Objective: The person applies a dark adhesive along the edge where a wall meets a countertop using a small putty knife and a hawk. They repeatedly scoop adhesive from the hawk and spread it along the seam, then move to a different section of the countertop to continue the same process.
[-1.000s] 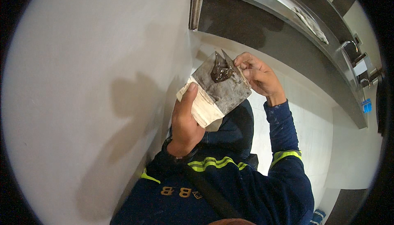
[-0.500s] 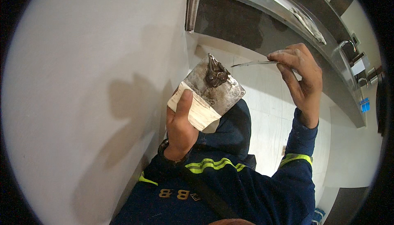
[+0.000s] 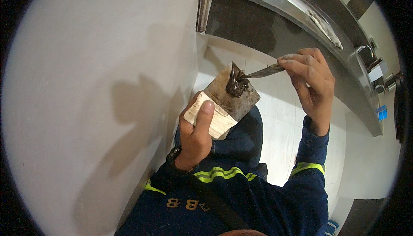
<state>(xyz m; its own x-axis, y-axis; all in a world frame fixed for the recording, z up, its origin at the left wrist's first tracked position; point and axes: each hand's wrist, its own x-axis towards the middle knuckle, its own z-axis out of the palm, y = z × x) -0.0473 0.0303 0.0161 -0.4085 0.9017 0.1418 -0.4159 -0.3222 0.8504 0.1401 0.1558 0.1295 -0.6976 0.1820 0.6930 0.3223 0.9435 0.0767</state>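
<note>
My left hand (image 3: 196,133) is closed round the pale wooden grip (image 3: 213,117) of a broad scraper, thumb laid along its top. On the scraper's square metal blade (image 3: 247,102) sits a lump of glossy dark brown paste (image 3: 235,88), drawn up to a peak at its far corner. From the right, my right hand (image 3: 310,79) pinches a thin, flat metal blade (image 3: 266,70) between thumb and fingers. Its tip touches the paste. Whether this blade has a handle is hidden by my fingers. Grey smears mark the fingers of my right hand.
A plain pale wall (image 3: 94,64) stands close on my left. Ahead and to the right runs a dark stone counter (image 3: 241,16) with a basin, a white cloth (image 3: 323,27) and a tap (image 3: 365,48). Light floor tiles (image 3: 279,137) show below.
The thin blade's tip has moved from just beside the paste into contact with it, and the blade has turned. My left hand has shifted the scraper slightly right and changed its tilt.
</note>
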